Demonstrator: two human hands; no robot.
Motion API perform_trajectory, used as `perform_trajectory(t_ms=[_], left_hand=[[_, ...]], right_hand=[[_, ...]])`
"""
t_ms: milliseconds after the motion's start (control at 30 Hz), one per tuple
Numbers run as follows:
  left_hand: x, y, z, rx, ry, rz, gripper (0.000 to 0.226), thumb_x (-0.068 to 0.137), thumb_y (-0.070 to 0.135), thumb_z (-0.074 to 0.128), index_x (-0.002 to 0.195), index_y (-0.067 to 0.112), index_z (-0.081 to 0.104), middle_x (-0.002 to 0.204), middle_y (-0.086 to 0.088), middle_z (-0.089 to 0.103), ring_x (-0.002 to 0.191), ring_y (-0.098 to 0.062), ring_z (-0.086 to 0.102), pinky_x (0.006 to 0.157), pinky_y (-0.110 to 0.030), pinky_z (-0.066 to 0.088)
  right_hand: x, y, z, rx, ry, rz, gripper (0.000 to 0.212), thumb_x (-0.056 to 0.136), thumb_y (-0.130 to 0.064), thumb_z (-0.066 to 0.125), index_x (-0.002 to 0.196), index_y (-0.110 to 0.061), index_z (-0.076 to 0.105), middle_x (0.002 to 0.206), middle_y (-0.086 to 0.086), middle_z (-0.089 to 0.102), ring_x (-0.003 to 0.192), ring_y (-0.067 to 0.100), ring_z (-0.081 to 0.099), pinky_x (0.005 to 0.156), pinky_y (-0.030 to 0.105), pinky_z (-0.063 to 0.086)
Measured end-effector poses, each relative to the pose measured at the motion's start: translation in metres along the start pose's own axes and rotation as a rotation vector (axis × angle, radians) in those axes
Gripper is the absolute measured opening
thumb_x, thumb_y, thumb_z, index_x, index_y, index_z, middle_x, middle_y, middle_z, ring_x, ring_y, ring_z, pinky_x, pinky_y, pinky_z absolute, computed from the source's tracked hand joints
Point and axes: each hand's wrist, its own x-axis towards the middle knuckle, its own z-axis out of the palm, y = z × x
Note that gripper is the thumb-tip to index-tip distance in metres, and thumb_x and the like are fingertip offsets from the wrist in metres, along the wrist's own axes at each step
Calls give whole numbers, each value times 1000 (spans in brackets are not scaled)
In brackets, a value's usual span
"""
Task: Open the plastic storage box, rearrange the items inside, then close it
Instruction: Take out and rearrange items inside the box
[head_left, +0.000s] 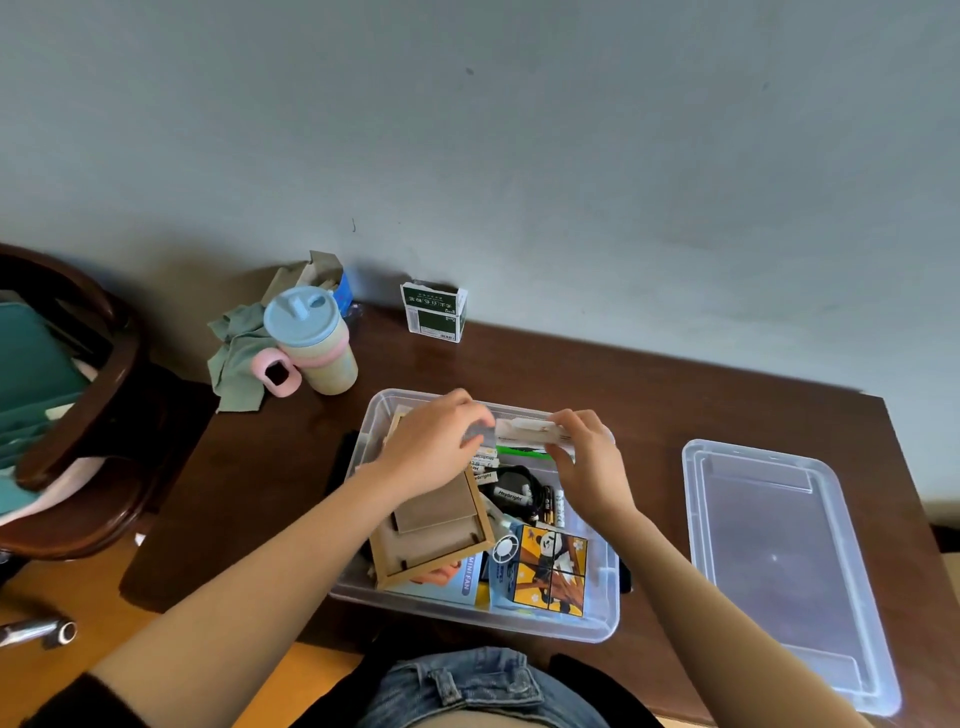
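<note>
I see the open storage box (605, 618) on the brown table (597, 374), its clear lid (779, 566) lying flat to the right, well apart. My left hand (431, 441) and right hand (589, 457) hover over the far end of the box; the fingers of both curl around the ends of a pale flat packet (524, 431). Inside lie a wooden frame (434, 525), batteries (545, 501) and a panda cube (550, 569). A lidded cup (311, 338) stands at the far left.
</note>
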Motion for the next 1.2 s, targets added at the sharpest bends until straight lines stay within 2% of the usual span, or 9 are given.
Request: perform_trajectory(t_ms=[233, 467, 600, 733, 867, 967, 1033, 1100, 1200], left_hand=[[27, 18, 25, 178, -125, -24, 36, 92, 22, 59, 127, 21, 49, 120, -2, 60, 99, -23, 61, 75, -35, 50], [36, 22, 40, 306, -88, 6, 13, 94, 10, 53, 105, 11, 60, 100, -6, 64, 91, -26, 63, 67, -35, 46], [31, 13, 42, 292, -42, 17, 15, 93, 7, 49, 101, 10, 62, 97, -5, 63, 86, -25, 63, 65, -33, 47], [30, 8, 41, 259, -29, -7, 15, 92, 6, 47, 93, 9, 62, 90, -6, 63, 82, -25, 63, 63, -33, 46], [34, 15, 45, 254, -48, 11, 16, 93, 8, 50, 100, 8, 64, 96, -7, 65, 87, -26, 63, 71, -38, 52], [39, 20, 48, 259, -47, 8, 12, 93, 11, 50, 95, 9, 62, 93, -7, 65, 87, -27, 62, 67, -35, 46], [40, 20, 48, 249, -51, -6, 14, 93, 12, 51, 99, 10, 64, 95, -7, 66, 90, -28, 62, 67, -35, 44], [41, 16, 48, 222, -71, -7, 20, 94, 13, 50, 109, 11, 64, 101, -7, 67, 95, -27, 62, 71, -37, 45], [39, 11, 48, 164, -90, -7, 28, 96, 14, 51, 121, 13, 61, 114, -6, 65, 104, -26, 61, 81, -36, 46]], right_hand=[[3, 4, 16, -143, -24, 5, 21, 88, -3, 60, 107, -10, 61, 106, 6, 55, 85, 25, 59, 70, 34, 52], [2, 4, 23, -266, -19, -35, 16, 90, -6, 57, 104, -10, 61, 101, 6, 62, 79, 28, 60, 59, 36, 49], [-4, 6, 18, -283, 8, -9, 39, 87, 2, 55, 122, -13, 58, 113, 5, 62, 94, 25, 61, 65, 32, 49], [-18, 12, 3, -246, 60, 159, 43, 87, 3, 47, 128, -9, 53, 114, 8, 65, 89, 27, 65, 68, 31, 49], [-21, 13, -3, -332, -170, 236, 33, 91, -1, 42, 114, -11, 64, 94, 8, 71, 67, 19, 63, 53, 20, 46], [-18, 3, 10, -454, -486, 218, 24, 87, 0, 39, 93, -8, 61, 94, 12, 67, 73, 24, 60, 59, 28, 46], [-13, 2, 25, -408, -571, 204, 17, 90, -5, 41, 92, -7, 57, 99, 14, 65, 77, 24, 54, 63, 29, 43], [-6, 7, 40, -324, -577, 206, 21, 96, -17, 41, 105, -4, 55, 112, 15, 61, 94, 26, 55, 78, 34, 48], [2, 19, 60, -270, -604, 280, 46, 98, -35, 39, 133, -5, 41, 136, 17, 45, 124, 32, 43, 102, 41, 37]])
